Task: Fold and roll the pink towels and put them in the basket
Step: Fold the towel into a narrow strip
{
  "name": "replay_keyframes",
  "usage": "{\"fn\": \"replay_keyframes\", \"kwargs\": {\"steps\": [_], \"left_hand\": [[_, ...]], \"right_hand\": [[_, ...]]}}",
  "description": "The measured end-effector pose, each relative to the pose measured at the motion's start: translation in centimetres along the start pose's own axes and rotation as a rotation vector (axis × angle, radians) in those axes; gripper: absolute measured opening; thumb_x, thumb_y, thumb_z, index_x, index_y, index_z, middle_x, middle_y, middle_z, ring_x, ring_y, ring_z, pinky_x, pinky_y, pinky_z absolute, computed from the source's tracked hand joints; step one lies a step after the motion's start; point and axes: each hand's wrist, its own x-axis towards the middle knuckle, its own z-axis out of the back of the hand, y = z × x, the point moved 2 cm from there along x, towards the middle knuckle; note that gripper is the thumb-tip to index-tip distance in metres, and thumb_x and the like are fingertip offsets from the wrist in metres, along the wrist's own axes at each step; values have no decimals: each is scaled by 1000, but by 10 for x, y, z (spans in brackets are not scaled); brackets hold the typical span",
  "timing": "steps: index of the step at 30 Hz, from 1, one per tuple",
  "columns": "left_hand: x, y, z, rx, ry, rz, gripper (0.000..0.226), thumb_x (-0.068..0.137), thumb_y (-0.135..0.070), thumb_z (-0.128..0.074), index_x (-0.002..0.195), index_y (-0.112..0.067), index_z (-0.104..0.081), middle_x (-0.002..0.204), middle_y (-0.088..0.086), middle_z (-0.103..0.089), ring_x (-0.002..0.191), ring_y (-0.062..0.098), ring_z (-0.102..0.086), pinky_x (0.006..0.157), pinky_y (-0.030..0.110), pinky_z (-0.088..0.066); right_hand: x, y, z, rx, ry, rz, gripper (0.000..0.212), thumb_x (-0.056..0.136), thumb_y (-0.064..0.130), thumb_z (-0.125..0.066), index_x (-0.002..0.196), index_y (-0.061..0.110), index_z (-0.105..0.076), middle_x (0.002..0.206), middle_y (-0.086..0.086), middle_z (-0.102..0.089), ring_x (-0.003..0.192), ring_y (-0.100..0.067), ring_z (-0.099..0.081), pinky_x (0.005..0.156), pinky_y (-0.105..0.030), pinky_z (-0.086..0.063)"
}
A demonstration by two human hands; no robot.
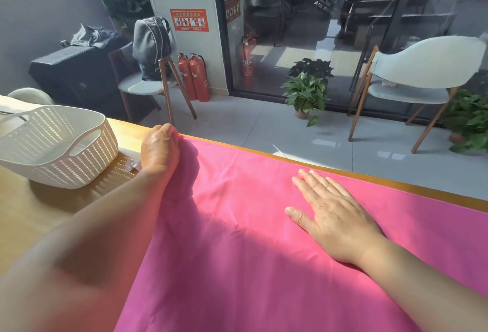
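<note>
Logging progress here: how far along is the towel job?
Early. Done: the pink towel lies spread on the table. In hand: the left hand grips its far corner, the right hand presses it flat. Left: folding, rolling, loading the basket, which shows no towel.

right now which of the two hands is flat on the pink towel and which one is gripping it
The right hand lies flat, fingers spread, on the pink towel. The left hand is curled over the towel's far left corner at the table edge, beside the white basket.

Left hand (158,148) knuckles-up with fingers curled in a grip, right hand (331,210) flat, fingers straight.
</note>
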Motion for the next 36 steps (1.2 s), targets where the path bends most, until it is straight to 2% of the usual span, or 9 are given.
{"fn": "replay_keyframes", "kwargs": {"steps": [5,8,13,18,22,24,28,33,36], "left_hand": [[-8,-19,3,210,-26,-54,28,92,-14,-50,118,-19,-60,122,11,-50,113,31,-44,98,42,-31],[-39,-61,4,133,-22,-218,36,93,-16,-54,128,-19,-55,130,9,-46,117,30,-42,99,40,-30],[-106,-91,-22,115,383,-488,60,98,-56,-28,147,-22,-36,153,0,-32,143,19,-24,115,36,-19],[-63,-56,-25,295,570,-242,83,88,-75,-14,155,-26,-15,164,-2,-1,150,14,3,122,38,0],[-46,-54,-7,395,426,-66,77,96,-65,-18,157,-21,-5,163,4,12,150,19,11,122,43,3],[-68,-70,-4,308,375,-135,77,95,-65,-15,157,-21,-2,163,1,15,150,16,13,122,40,5],[-141,-97,-11,256,542,-319,88,85,-73,-5,156,-22,-9,164,-4,5,150,11,8,121,36,3],[-146,-110,-1,339,539,-227,75,97,-61,-19,156,-17,-9,164,-1,7,150,14,10,121,40,3],[-183,-166,-6,153,418,-330,68,100,-52,-20,157,-16,-8,164,-2,5,149,11,10,121,35,7]], "right_hand": [[-1,2,2,-3,1,2,82,88,75,-3,158,33,0,163,15,15,145,3,21,118,-24,17],[-2,3,4,2,-3,2,81,89,74,-5,158,32,0,163,14,14,147,1,19,118,-24,17],[-1,2,4,11,-1,7,80,91,73,-7,158,31,-1,164,13,13,148,-1,17,120,-27,14],[-1,0,4,17,2,5,78,92,72,-10,158,32,-2,164,13,12,149,-1,16,120,-27,13],[-2,2,3,32,-4,5,77,93,72,-11,158,32,-2,164,12,11,149,-2,15,122,-28,11],[-1,3,3,37,-4,6,76,94,72,-12,158,32,-2,164,12,10,149,-3,15,122,-29,11],[2,2,3,45,-15,5,74,95,70,-13,158,32,-5,165,11,6,150,-4,12,121,-28,12],[2,9,14,202,52,-43,62,104,51,-26,159,26,-10,166,8,1,151,-6,6,122,-28,8],[-24,-7,30,365,-152,-127,56,105,38,-33,158,21,-20,166,5,-9,151,-7,-3,122,-27,1]]}}
